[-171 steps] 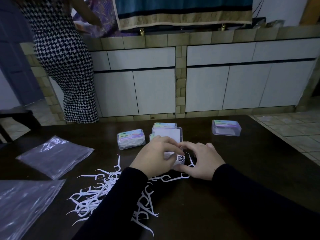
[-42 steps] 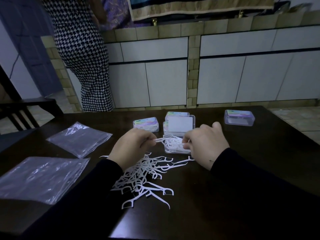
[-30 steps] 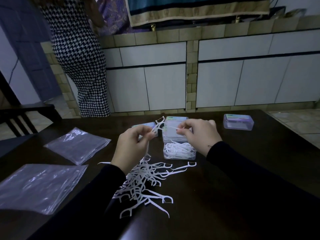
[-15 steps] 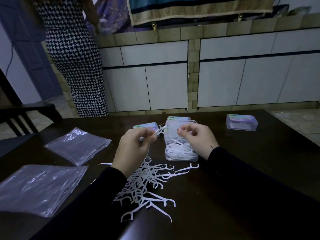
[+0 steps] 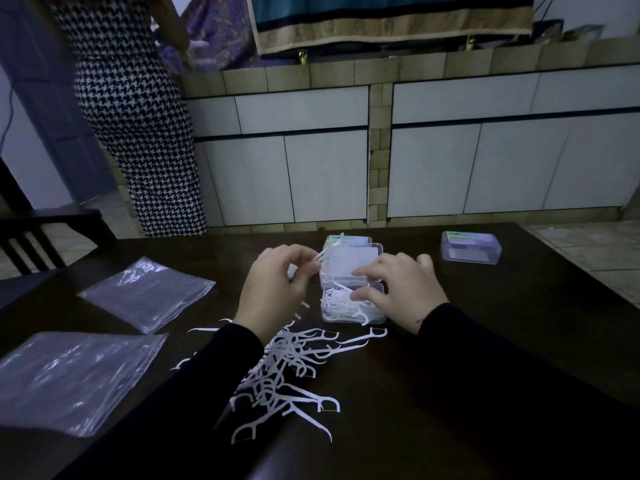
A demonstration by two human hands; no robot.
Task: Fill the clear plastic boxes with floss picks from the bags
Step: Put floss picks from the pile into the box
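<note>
Head view: white plastic floss picks [image 5: 291, 368] lie in a loose, tangled heap on the dark wooden tabletop [image 5: 519, 334], just in front of a small clear plastic box [image 5: 353, 306] that stands open, its hinged lid [image 5: 353, 263] raised behind it. The box already holds a bundle of picks lying roughly crosswise, left to right. One pick beside the box's near right corner lies with its long axis left-right and its forked head to the right; two at the near edge of the heap point their heads towards the viewer. The left hand [image 5: 273, 289] pinches one floss pick [image 5: 323, 254] at its fingertips, its handle slanting up and to the right towards the lid. The right hand [image 5: 398, 289] rests curled over the box's right side, fingers touching the picks inside. Two clear flat plastic bags [image 5: 145, 292] lie on the left, and a closed clear box [image 5: 471, 247] stands well apart at the far right.
</note>
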